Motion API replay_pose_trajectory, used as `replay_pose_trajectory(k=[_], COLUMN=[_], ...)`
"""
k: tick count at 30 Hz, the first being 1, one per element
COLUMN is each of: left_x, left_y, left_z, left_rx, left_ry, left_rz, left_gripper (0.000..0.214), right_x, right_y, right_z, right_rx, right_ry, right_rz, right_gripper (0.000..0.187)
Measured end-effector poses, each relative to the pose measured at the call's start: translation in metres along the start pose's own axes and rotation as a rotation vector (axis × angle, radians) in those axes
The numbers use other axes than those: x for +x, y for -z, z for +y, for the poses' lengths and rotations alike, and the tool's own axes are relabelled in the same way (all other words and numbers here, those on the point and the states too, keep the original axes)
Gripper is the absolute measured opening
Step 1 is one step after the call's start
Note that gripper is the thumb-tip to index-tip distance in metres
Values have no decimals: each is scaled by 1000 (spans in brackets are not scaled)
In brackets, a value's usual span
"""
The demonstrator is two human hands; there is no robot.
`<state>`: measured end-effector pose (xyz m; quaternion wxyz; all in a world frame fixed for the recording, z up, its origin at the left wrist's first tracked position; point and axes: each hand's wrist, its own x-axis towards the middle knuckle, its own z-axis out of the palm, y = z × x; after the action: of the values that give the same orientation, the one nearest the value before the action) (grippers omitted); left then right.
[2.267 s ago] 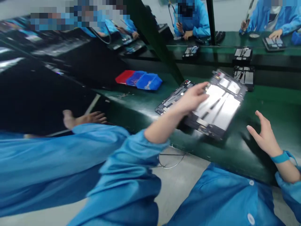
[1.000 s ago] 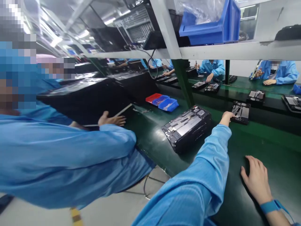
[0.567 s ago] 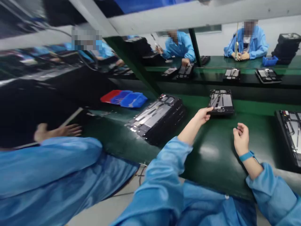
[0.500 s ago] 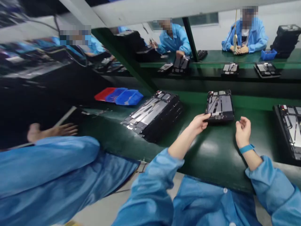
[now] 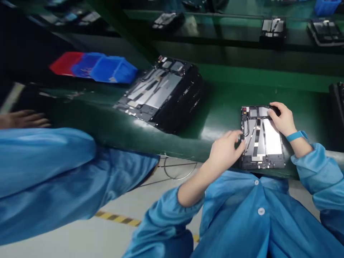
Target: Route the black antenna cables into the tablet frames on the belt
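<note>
Hands (image 5: 225, 152) (image 5: 281, 120) at tablet frame (image 5: 262, 143) edges

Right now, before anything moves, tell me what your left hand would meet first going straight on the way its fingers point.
The left edge of the opened tablet frame on the green workbench. The left hand is right beside it, its fingers perhaps already touching; depth is unclear here.

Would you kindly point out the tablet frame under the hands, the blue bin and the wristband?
tablet frame (image 5: 272, 132): head view, silver panel
blue bin (image 5: 115, 74): head view, front wall
wristband (image 5: 296, 136): head view, band middle
</note>
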<state>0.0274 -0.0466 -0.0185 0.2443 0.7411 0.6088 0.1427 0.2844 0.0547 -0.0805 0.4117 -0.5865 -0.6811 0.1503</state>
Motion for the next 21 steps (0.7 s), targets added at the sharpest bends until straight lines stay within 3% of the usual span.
replay_pose_trajectory(k=[5, 12, 16, 21], left_x=[49, 70, 71, 57], left_y=[3, 11, 25, 36], left_z=[34, 43, 33, -9], left_rx=[324, 388, 376, 113], left_ry=[-43, -194, -143, 28], left_rz=[-149, -344, -346, -295], left_gripper=[29, 26, 21, 8], right_x=[2, 19, 26, 7], right_y=[8, -9, -20, -12], right_z=[-2, -53, -69, -62], right_rx=[-185, -537, -449, -299], right_ry=[-16, -121, -99, -7], right_rz=[-25, -235, -243, -155], right_gripper=[33, 44, 24, 10])
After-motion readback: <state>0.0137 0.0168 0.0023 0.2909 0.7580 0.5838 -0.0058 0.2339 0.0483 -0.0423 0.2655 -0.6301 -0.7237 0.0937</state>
